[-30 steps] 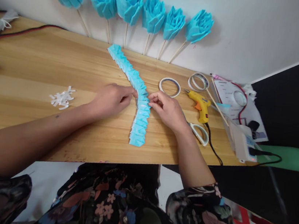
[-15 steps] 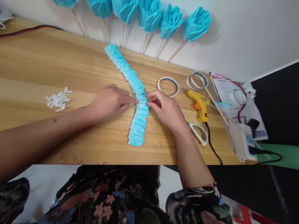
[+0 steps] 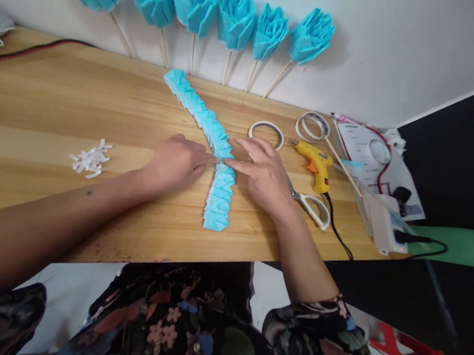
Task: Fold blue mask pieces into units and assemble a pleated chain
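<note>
A long pleated strip of light blue paper (image 3: 219,192) lies curved on the table, running from the far edge toward me. At its left side is my left hand (image 3: 178,161), its index finger stretched out and pressing the strip's middle while the other fingers curl in. From the right, my right hand (image 3: 266,175) reaches over with its fingers spread apart. One fingertip of it touches the strip near the left index finger. Nothing is gripped in the right hand.
Several blue paper flowers (image 3: 236,17) on sticks lean against the wall. Right of the strip are tape rolls (image 3: 312,127), a yellow glue gun (image 3: 315,164), white-handled scissors (image 3: 315,211) and a power strip (image 3: 382,223). White paper scraps (image 3: 91,157) lie left.
My right hand has opened from a pinch at the strip's right edge, its fingers now spread and one reaching onto the strip. My left hand stays pressed on the same spot.
</note>
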Available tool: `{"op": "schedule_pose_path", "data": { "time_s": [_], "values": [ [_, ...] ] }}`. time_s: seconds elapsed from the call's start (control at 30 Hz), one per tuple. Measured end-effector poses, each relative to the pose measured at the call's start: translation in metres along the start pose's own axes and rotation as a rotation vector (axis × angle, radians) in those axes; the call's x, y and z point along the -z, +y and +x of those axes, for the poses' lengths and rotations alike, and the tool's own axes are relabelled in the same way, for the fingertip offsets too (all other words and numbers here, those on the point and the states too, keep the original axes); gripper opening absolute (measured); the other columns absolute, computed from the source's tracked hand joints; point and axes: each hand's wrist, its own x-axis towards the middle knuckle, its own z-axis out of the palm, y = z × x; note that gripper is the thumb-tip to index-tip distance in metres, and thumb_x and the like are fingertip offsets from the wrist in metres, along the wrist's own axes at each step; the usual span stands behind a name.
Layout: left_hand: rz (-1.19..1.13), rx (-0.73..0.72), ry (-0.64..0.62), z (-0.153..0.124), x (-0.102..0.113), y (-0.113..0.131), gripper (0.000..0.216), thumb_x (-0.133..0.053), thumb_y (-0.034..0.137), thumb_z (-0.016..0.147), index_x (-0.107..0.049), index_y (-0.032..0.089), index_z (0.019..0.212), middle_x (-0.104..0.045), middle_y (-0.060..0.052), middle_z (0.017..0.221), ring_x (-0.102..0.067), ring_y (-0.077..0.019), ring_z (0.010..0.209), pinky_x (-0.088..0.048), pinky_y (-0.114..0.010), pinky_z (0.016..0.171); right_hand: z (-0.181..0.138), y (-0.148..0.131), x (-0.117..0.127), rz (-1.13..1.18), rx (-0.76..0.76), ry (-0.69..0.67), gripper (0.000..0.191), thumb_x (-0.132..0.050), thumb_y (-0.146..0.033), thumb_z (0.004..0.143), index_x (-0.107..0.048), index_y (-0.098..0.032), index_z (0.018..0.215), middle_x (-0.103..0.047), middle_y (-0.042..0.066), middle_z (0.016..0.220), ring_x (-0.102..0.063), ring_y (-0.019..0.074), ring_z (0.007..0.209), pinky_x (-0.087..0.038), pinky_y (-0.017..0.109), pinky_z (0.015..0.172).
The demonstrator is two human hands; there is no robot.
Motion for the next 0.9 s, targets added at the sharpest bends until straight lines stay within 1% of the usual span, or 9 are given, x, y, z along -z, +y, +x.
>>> {"op": "schedule_pose_path", "data": {
  "time_s": [0.13, 0.3, 0.47, 0.53, 0.6, 0.7, 0.77, 0.83, 0.9],
  "values": [
    [-0.013, 0.008, 0.017, 0.000, -0.001, 0.000, 0.046, -0.040, 0.014, 0.097, -0.077, 0.024, 0.124, -0.077, -0.007, 0.087, -0.068, -0.0226, 0.080, -0.041, -0.036, 0.075, 0.002, -0.004, 0.000, -0.062, -0.038, -0.085, 0.048, -0.047, -0.007, 0.097, -0.079, -0.037, 0.115, -0.057, -0.003, 0.154, -0.042, 0.0326, 0.148, -0.040, 0.061, 0.115],
    [0.049, 0.031, -0.053, 0.003, 0.004, 0.005, 0.047, -0.040, 0.016, 0.096, -0.077, 0.028, 0.122, -0.075, -0.005, 0.080, -0.068, -0.0215, 0.078, -0.040, -0.034, 0.071, 0.001, -0.006, 0.000, -0.042, -0.057, -0.081, 0.044, -0.049, -0.009, 0.099, -0.079, -0.036, 0.115, -0.058, -0.002, 0.154, -0.042, 0.0329, 0.149, -0.040, 0.061, 0.116],
    [0.055, 0.125, -0.131, 0.006, 0.011, 0.010, 0.047, -0.042, 0.016, 0.096, -0.078, 0.029, 0.123, -0.080, -0.007, 0.095, -0.070, -0.0244, 0.081, -0.041, -0.036, 0.071, -0.003, 0.001, -0.002, -0.045, -0.041, -0.061, 0.050, -0.050, -0.003, 0.094, -0.079, -0.037, 0.115, -0.061, -0.004, 0.151, -0.048, 0.0322, 0.144, -0.043, 0.059, 0.113],
    [0.057, 0.133, -0.155, 0.007, 0.012, 0.011, 0.046, -0.042, 0.016, 0.097, -0.078, 0.029, 0.124, -0.080, -0.007, 0.093, -0.070, -0.0253, 0.083, -0.041, -0.036, 0.072, -0.005, 0.006, -0.001, -0.016, -0.025, -0.026, 0.052, -0.048, -0.001, 0.093, -0.080, -0.037, 0.112, -0.063, -0.004, 0.149, -0.052, 0.0306, 0.140, -0.044, 0.058, 0.112],
    [0.047, 0.130, -0.165, 0.006, 0.013, 0.012, 0.046, -0.042, 0.016, 0.098, -0.077, 0.030, 0.125, -0.079, -0.007, 0.092, -0.070, -0.0266, 0.084, -0.042, -0.038, 0.074, -0.006, 0.009, 0.000, 0.036, -0.022, 0.051, 0.052, -0.045, -0.003, 0.095, -0.081, -0.039, 0.109, -0.064, -0.005, 0.147, -0.055, 0.0278, 0.137, -0.045, 0.057, 0.112],
    [0.039, 0.137, -0.189, 0.006, 0.014, 0.013, 0.045, -0.044, 0.015, 0.099, -0.075, 0.030, 0.128, -0.079, -0.008, 0.095, -0.071, -0.0286, 0.090, -0.042, -0.040, 0.077, -0.006, 0.008, 0.000, 0.071, -0.055, 0.123, 0.055, -0.043, -0.005, 0.097, -0.078, -0.045, 0.112, -0.063, -0.010, 0.146, -0.053, 0.0247, 0.140, -0.043, 0.058, 0.116],
    [0.051, 0.148, -0.205, 0.007, 0.014, 0.013, 0.045, -0.045, 0.014, 0.098, -0.075, 0.029, 0.129, -0.079, -0.008, 0.095, -0.071, -0.0290, 0.091, -0.042, -0.040, 0.078, -0.004, 0.004, 0.000, 0.045, -0.067, 0.069, 0.053, -0.046, -0.006, 0.096, -0.078, -0.044, 0.113, -0.064, -0.010, 0.146, -0.050, 0.0262, 0.143, -0.041, 0.060, 0.117],
    [0.062, 0.145, -0.212, 0.007, 0.015, 0.013, 0.045, -0.045, 0.015, 0.099, -0.074, 0.029, 0.130, -0.078, -0.008, 0.095, -0.071, -0.0291, 0.091, -0.042, -0.041, 0.078, -0.003, 0.000, -0.002, 0.010, -0.062, -0.005, 0.050, -0.050, -0.005, 0.093, -0.080, -0.040, 0.111, -0.065, -0.007, 0.145, -0.048, 0.0295, 0.145, -0.040, 0.062, 0.118],
    [0.066, 0.141, -0.213, 0.007, 0.015, 0.013, 0.046, -0.044, 0.015, 0.098, -0.075, 0.029, 0.129, -0.078, -0.008, 0.096, -0.071, -0.0289, 0.091, -0.043, -0.041, 0.078, -0.002, -0.001, -0.003, -0.006, -0.064, -0.038, 0.048, -0.051, -0.003, 0.092, -0.081, -0.037, 0.108, -0.065, -0.004, 0.146, -0.048, 0.0320, 0.145, -0.038, 0.064, 0.118]
  ]
}}
